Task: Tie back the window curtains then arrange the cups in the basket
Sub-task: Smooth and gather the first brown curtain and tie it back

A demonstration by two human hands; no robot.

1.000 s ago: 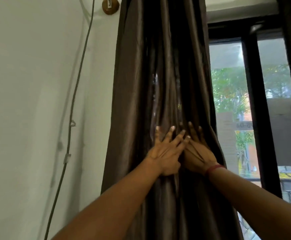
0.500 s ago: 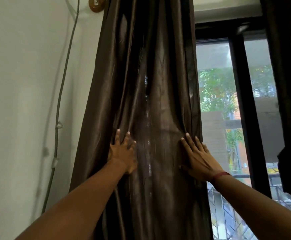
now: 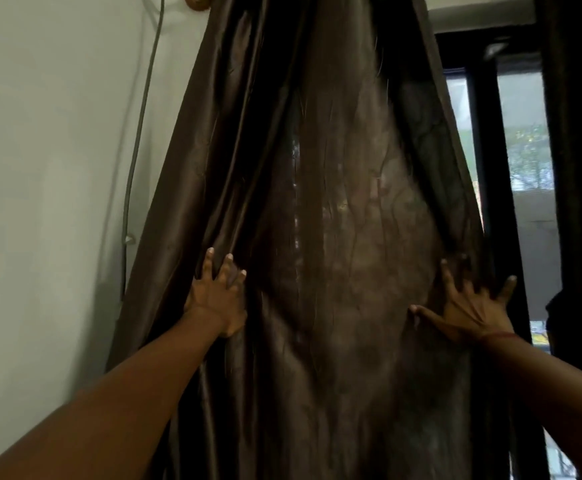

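Observation:
A shiny dark brown curtain hangs in front of me and fills the middle of the head view. My left hand lies flat on its left folds with the fingers pointing up. My right hand presses on the curtain's right edge, fingers spread wide and a red band at the wrist. The cloth between my hands is stretched out fairly smooth. No cups or basket are in view.
A white wall runs along the left with a grey cable hanging down it and a round wooden hook at the top. A black window frame and a second dark curtain stand on the right.
My hands, overlapping at the curtain's middle a second ago, have slid apart, left going left and right going right. The bunched curtain has spread wider and covers more of the window.

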